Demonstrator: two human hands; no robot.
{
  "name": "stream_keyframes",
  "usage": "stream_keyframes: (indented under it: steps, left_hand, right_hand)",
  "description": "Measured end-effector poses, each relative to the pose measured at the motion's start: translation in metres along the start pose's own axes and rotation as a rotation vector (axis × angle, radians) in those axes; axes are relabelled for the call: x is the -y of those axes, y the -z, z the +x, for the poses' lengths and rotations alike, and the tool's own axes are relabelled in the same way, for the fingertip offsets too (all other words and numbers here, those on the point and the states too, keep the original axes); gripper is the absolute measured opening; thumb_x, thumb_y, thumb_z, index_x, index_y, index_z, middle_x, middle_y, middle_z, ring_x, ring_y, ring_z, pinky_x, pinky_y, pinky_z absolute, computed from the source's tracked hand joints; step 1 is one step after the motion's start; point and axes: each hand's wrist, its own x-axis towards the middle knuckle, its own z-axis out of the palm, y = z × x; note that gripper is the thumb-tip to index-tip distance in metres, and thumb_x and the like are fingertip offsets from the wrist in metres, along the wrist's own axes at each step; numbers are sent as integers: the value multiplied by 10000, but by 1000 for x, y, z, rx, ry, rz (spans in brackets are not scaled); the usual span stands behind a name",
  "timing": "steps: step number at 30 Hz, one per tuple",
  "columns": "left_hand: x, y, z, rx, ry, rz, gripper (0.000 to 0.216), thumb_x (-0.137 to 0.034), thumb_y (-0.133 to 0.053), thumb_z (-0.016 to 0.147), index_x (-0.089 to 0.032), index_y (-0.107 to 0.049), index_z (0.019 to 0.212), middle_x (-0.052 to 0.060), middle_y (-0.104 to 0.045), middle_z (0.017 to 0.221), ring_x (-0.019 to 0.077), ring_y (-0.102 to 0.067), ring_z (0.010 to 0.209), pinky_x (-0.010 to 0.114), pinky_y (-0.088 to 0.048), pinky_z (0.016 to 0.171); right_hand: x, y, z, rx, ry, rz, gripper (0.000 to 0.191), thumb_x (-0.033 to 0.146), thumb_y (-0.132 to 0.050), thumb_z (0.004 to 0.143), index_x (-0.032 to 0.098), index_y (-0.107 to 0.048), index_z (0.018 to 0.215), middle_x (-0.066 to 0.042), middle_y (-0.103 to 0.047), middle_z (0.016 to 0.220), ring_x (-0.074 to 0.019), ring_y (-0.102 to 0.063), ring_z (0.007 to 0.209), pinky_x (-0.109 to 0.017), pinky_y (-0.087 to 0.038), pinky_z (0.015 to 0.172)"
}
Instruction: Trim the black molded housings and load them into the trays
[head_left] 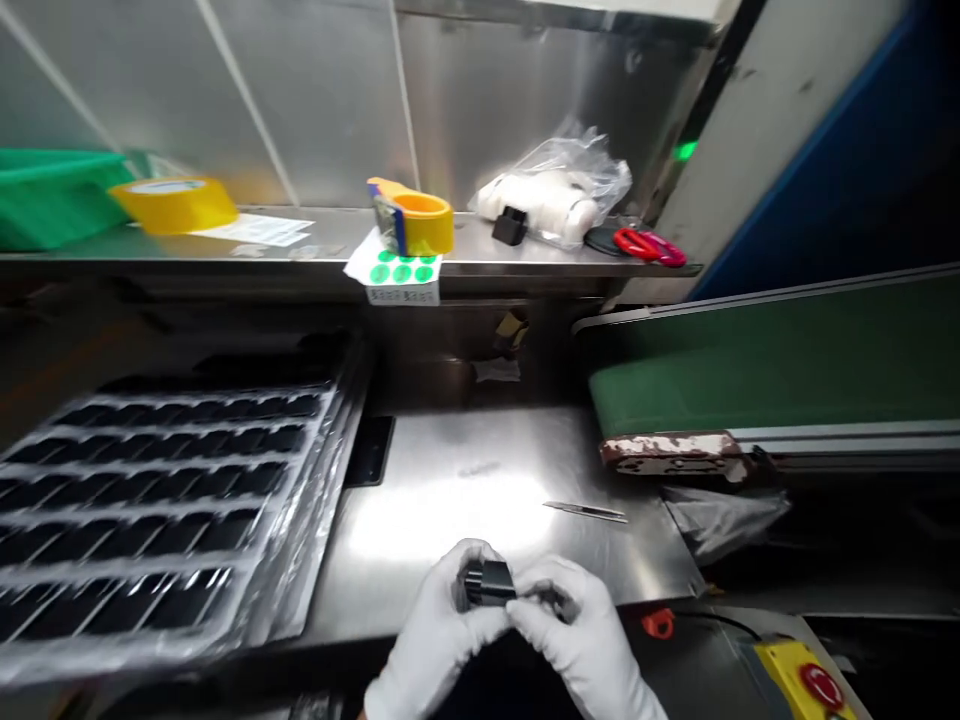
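Both my hands wear white gloves and meet low in the middle of the view, over the near edge of a steel worktop. My left hand has its fingers curled round a small black boxy part. From the right, my right hand closes on the same part, fingers pinched at its side. To the left lies a clear plastic tray with several rows of black parts in its pockets.
A thin metal tool lies on the worktop. A green conveyor belt runs off to the right. The back shelf holds yellow tape rolls, green dot stickers, a plastic bag, red scissors. A red button on a yellow box sits at lower right.
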Motion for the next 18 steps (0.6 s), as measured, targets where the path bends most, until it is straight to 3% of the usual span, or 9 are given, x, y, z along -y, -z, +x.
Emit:
stream_keyframes:
  steps: [3, 7, 11, 18]
  left_hand:
    - [-6, -13, -39, -212, -67, -248, 317, -213, -803, 656, -204, -574, 875, -25, -570, 812, 140, -544, 749, 251, -440, 704]
    - [-13, -18, -62, -376, -166, -168, 323, -281, -823, 648, -216, -628, 896, 9, -622, 852, 179, -595, 759, 288, -477, 736]
    - [-14, -14, -65, -365, -301, 57, 253, -283, -772, 717, -245, -627, 921, 16, -639, 871, 190, -620, 765, 286, -495, 726]
    - [-17, -15, -53, -269, -487, 313, 247, -172, -648, 807, -312, -585, 1001, 8, -632, 879, 193, -650, 767, 304, -527, 747]
  right_hand:
    - [23, -6, -15, 96, 47, 97, 54, 262, -763, 685, 222, -729, 697, 19, -549, 648, -112, -456, 566, -251, -345, 527]
    - [32, -11, -25, 222, 36, 127, 49, 249, -766, 672, 232, -748, 715, 28, -521, 612, -101, -417, 538, -257, -294, 513]
    - [38, -10, -26, 268, -25, 133, 86, 270, -798, 642, 229, -745, 697, 28, -525, 606, -92, -414, 516, -248, -289, 491]
    - [42, -1, -29, 141, -3, 5, 225, 326, -853, 580, 200, -667, 586, 42, -474, 564, -101, -390, 514, -259, -270, 490]
